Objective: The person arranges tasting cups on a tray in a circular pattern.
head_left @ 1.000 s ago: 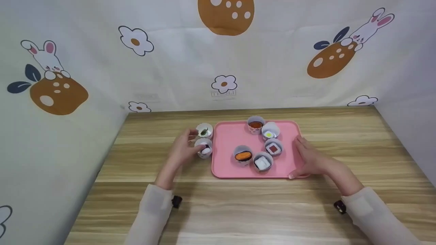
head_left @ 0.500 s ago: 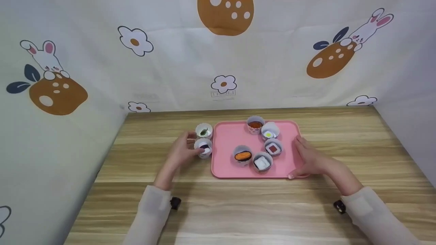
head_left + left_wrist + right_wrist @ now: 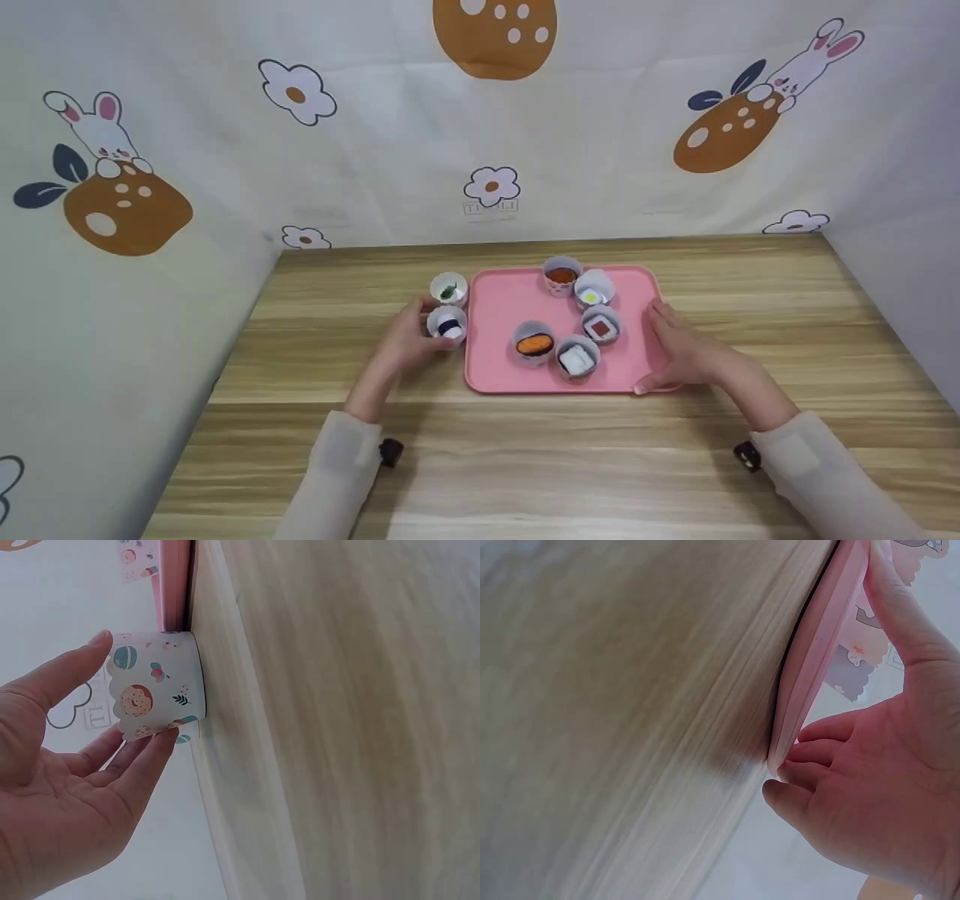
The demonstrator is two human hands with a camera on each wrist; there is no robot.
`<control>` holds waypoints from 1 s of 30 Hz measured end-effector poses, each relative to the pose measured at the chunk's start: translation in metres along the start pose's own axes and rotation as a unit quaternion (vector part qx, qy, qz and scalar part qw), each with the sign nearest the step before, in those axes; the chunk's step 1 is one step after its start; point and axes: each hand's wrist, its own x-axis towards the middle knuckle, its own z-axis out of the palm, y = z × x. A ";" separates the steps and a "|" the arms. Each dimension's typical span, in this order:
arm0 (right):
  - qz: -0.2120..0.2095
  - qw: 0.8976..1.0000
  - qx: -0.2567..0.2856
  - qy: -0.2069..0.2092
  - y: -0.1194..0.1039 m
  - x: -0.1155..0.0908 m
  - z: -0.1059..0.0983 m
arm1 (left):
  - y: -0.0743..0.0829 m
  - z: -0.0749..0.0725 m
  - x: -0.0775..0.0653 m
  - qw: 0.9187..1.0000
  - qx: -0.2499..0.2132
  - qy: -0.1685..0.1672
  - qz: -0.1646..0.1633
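Note:
My left hand (image 3: 409,337) holds a patterned paper baking cup (image 3: 157,686) between thumb and fingers, beside the pink tray's left edge. Inside it sits a white sushi piece with a dark band (image 3: 449,327). Just behind, on the table, stands another baking cup (image 3: 457,280) with something white and green in it. My right hand (image 3: 686,352) grips the pink tray (image 3: 491,367) at its right side, thumb at the front corner, fingers along the rim. In the right wrist view the fingertips (image 3: 780,791) lie against the tray's end.
Several baking cups stand on the tray's right half, among them an orange-topped one (image 3: 535,345), a plain white one (image 3: 577,358), a red-centred one (image 3: 601,327), a yellow-dotted one (image 3: 595,291) and a red-filled one (image 3: 562,277). A printed cloth (image 3: 405,150) rises behind the wooden table (image 3: 525,465).
My left thumb has slid from over the cup's opening down to its near side, uncovering the sushi piece, and the fingers have moved in between the two cups. The right hand stays put.

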 end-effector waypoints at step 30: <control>-0.005 1.000 0.001 0.007 0.001 0.001 0.003 | 0.008 -0.001 -0.002 0.998 0.067 0.014 0.003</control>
